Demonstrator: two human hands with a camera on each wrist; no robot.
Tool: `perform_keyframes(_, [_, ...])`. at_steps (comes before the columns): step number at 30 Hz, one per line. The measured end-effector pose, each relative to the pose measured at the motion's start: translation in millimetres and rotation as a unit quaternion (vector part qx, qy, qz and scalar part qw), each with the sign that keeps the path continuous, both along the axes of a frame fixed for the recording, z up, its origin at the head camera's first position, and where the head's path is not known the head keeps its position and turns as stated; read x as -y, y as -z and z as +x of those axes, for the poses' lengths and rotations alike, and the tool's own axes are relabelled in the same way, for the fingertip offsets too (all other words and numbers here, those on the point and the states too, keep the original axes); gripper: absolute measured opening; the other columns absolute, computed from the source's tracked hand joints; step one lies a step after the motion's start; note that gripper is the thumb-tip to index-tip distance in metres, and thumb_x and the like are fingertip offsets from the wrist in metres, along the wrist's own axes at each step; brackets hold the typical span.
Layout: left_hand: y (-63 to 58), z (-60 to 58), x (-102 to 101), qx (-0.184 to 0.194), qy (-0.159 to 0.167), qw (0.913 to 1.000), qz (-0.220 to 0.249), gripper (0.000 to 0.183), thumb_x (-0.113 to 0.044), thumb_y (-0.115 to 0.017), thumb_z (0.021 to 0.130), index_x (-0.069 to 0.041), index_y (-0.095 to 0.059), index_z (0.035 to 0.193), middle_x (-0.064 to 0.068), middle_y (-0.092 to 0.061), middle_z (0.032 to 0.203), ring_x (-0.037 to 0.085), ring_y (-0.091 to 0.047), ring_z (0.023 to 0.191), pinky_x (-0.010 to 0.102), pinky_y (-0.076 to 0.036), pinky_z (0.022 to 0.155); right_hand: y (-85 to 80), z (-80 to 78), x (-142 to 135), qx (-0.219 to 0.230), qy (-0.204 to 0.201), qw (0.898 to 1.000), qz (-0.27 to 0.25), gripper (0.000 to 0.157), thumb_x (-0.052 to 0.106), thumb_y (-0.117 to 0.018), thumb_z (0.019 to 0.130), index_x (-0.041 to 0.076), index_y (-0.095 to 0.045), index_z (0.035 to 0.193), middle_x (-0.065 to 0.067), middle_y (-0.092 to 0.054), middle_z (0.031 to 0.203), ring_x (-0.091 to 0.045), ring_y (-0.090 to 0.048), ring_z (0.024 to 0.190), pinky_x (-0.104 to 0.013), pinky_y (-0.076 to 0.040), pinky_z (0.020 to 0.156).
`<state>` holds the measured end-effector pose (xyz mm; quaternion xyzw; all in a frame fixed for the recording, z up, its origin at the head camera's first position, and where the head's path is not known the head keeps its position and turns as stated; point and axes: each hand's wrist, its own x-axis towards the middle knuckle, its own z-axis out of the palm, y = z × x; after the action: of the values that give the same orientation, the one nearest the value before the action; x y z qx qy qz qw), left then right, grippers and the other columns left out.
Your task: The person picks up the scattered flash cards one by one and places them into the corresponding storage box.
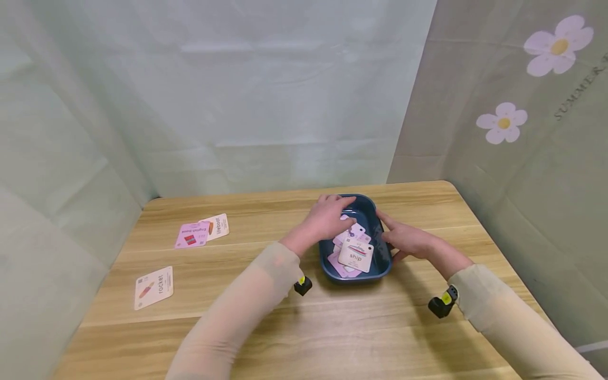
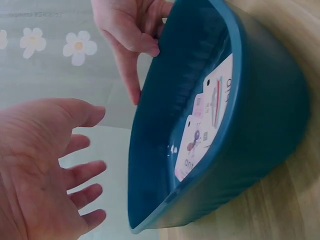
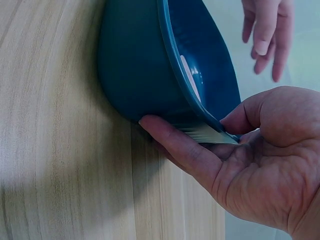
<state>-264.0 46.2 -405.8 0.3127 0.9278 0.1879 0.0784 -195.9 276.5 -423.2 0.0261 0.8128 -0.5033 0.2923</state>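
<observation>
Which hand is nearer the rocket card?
Left: the left hand hovers over the blue bin, right of the rocket card; the right hand grips the bin's right side, farther away.

Tub (image 2: 270,100): dark blue. Ship card (image 1: 353,258): white, printed partly red. Book card (image 1: 193,230): pink-lilac. Table (image 1: 342,338): tan, streaked wood grain. Sleeves (image 1: 252,285): cream. Curtain (image 1: 285,105): pale grey-green; flowers (image 1: 559,46) whitish, yellow-centred.

The box (image 2: 270,115) looks like smooth, glossy plastic, the cards (image 1: 356,255) paper, the bench (image 1: 351,330) wood, the curtain (image 1: 285,100) creased cloth.
</observation>
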Motion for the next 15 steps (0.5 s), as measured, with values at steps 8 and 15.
perform_keyframes(8, [-8.6, 4.3, 7.5, -0.019, -0.003, 0.9988, 0.045, 0.079, -0.049, -0.063, 0.099, -0.027, -0.024, 0.164, 0.01, -0.029, 0.165, 0.037, -0.024, 0.149, 0.055, -0.02, 0.12, 0.9, -0.6, 0.2, 0.0, -0.001, 1.0, 0.005, 0.08, 0.013, -0.042, 0.106, 0.03, 0.009, 0.164, -0.029, -0.005, 0.166, -0.049, -0.045, 0.135, -0.048, -0.058, 0.086])
perform_keyframes(15, [-12.1, 10.7, 12.5, -0.009, -0.001, 0.9961, 0.088, 0.082, -0.049, -0.063, 0.098, -0.029, -0.019, 0.165, 0.011, -0.022, 0.168, 0.038, -0.019, 0.151, 0.056, -0.016, 0.121, 1.4, -1.1, -0.9, 0.002, -0.002, 1.0, 0.002, 0.079, 0.013, -0.041, 0.106, 0.03, 0.01, 0.164, -0.028, -0.001, 0.167, -0.049, -0.044, 0.134, -0.049, -0.058, 0.086])
